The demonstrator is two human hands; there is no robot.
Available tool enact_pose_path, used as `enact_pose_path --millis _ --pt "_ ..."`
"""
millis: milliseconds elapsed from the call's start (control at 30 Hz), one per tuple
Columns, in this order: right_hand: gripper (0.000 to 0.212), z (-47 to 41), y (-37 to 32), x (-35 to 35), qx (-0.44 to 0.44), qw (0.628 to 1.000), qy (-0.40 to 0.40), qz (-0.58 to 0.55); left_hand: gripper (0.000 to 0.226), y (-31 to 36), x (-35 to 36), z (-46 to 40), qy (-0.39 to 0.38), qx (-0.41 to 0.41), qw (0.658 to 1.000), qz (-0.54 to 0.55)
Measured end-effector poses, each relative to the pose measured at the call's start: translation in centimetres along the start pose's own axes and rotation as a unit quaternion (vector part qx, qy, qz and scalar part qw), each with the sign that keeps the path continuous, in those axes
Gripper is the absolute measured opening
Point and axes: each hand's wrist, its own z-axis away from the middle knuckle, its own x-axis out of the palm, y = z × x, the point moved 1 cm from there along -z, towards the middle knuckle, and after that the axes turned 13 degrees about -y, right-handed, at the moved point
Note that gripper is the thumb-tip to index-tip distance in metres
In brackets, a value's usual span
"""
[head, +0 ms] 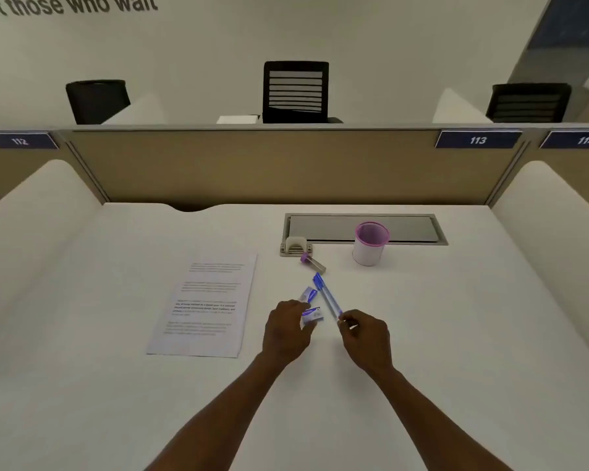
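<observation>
On the white desk [422, 334] my left hand [286, 329] pinches a small white and blue eraser [312, 316] at its near end. A second eraser of the same kind [308, 294] lies just beyond it. My right hand [364, 336] pinches the near ends of two clear pens with blue caps [325, 292]; the pens slant away to the upper left, caps far from me. A small clear tube with a purple cap [313, 262] lies further back. A white cup with a pink rim [370, 244] stands upright behind and to the right.
A printed sheet of paper [206, 304] lies left of my hands. A grey cable hatch [364, 229] with a small flap [296, 247] sits at the back of the desk. A tan partition [252, 164] closes the far side; black chairs stand behind it.
</observation>
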Motion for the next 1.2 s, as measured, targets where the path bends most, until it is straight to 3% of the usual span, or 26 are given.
enact_pose_path --millis 133,267,400,500,600,700,800,867,933,1000,1067,1200 --pt "0.008 -1.6 0.6 0.2 0.020 0.999 -0.033 -0.001 0.052 0.1 1.4 -0.7 -0.029 -0.045 0.998 -0.029" --pt "0.029 -5.2 0.8 0.6 -0.019 0.992 -0.107 0.069 0.048 -0.7 2.6 -1.5 -0.036 -0.073 0.996 -0.021" --pt "0.059 -9.8 -0.5 1.5 -0.073 0.931 -0.255 0.250 0.026 -0.9 3.1 -1.3 0.012 -0.076 0.997 0.029" --pt "0.073 -12.3 -1.5 2.4 -0.147 0.872 -0.314 0.346 0.032 -1.6 3.1 -0.7 0.040 -0.097 0.991 0.078" --pt "0.066 -13.7 -1.9 3.4 -0.206 0.820 -0.345 0.407 0.042 -2.1 2.4 -0.3 0.096 -0.132 0.972 0.170" --pt "0.045 -14.1 -1.4 4.4 -0.245 0.816 -0.332 0.405 0.033 -2.4 1.5 -0.2 0.146 -0.195 0.935 0.258" --pt "0.034 -13.7 -1.0 4.7 -0.209 0.880 -0.297 0.305 0.034 -2.3 0.7 -1.0 0.138 -0.253 0.895 0.340" --pt "0.035 -12.6 -0.8 4.0 -0.120 0.952 -0.243 0.139 0.038 -1.5 0.3 -1.9 0.126 -0.259 0.885 0.365" --pt "0.036 -11.2 -0.2 2.5 0.002 0.986 -0.144 -0.079 0.035 0.0 0.0 -3.1 0.115 -0.249 0.882 0.382" --pt "0.037 -9.6 0.8 0.7 0.122 0.955 -0.089 -0.254 0.032 2.0 0.1 -4.5 0.074 -0.228 0.884 0.401" --pt "0.042 -8.0 2.6 -1.1 0.174 0.913 -0.063 -0.364 0.036 4.5 0.6 -5.9 0.008 -0.189 0.899 0.395" --pt "0.033 -6.6 6.3 -5.4 0.212 0.875 0.056 -0.432 0.047 9.9 3.4 -8.9 -0.059 -0.135 0.911 0.386"
